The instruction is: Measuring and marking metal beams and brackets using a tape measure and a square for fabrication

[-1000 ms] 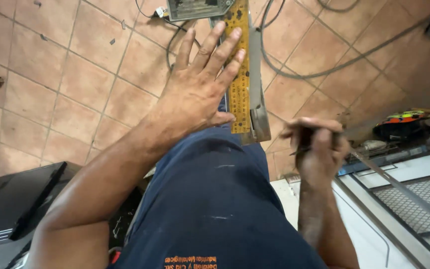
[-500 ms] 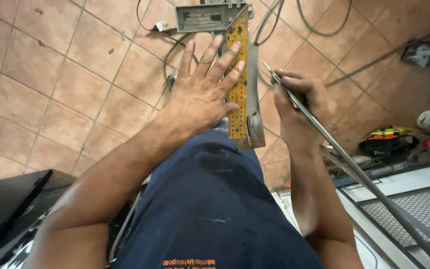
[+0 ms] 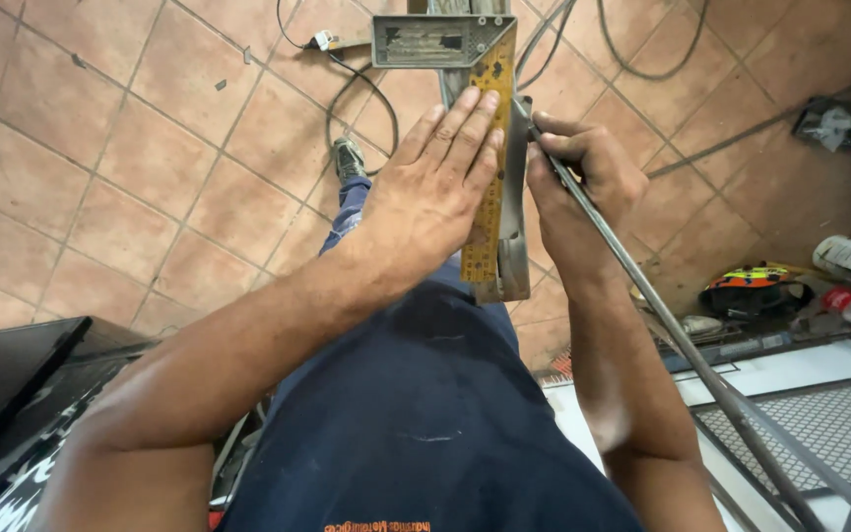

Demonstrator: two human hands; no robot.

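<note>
Two hands [image 3: 504, 187] beside floor cables [image 3: 347, 89]

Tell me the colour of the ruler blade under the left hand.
Yellow with dark markings; the ruler blade shows best in the head view, pressed down by the left hand.

Terracotta tiled floor [image 3: 130, 148], dark cables [image 3: 642, 49] looping across it, black case [image 3: 12, 374] lower left, metal mesh grille [image 3: 819, 433] lower right
</note>
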